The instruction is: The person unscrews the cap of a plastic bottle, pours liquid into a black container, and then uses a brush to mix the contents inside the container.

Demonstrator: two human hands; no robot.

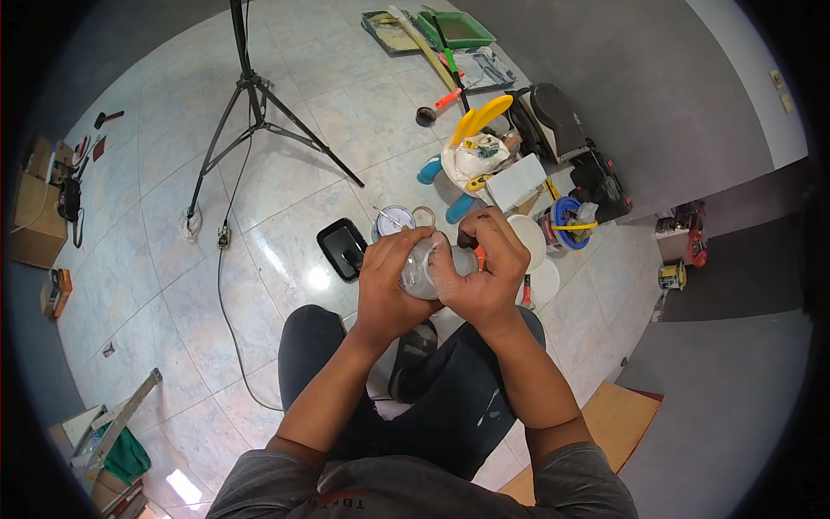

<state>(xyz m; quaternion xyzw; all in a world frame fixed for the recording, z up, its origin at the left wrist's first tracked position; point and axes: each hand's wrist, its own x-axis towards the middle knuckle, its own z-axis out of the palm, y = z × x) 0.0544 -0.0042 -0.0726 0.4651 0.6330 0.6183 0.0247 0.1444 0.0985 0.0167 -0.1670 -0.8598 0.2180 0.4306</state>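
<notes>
Between my hands, above my bent knees, is a crinkled, see-through plastic container (420, 270); whether it is a bottle, a cup or a bag I cannot make out. My left hand (387, 275) wraps its left side, fingers closed round it. From the right, my right hand (491, 278) grips it with the thumb across the top and curled fingers. Just past my left fingers sits an open can (395, 219) with a thin stick in it. A black tray (342, 248) lies left of the can. Something orange shows partly behind my right hand.
A black tripod (251, 86) stands front left, its cable (223, 294) running across the tiled floor. Front right are a blue-rimmed bucket (566, 221), a white sack (475, 156) and black tool cases (596, 186). Paint trays (458, 30) lie farther off. A wooden board (605, 424) is behind right.
</notes>
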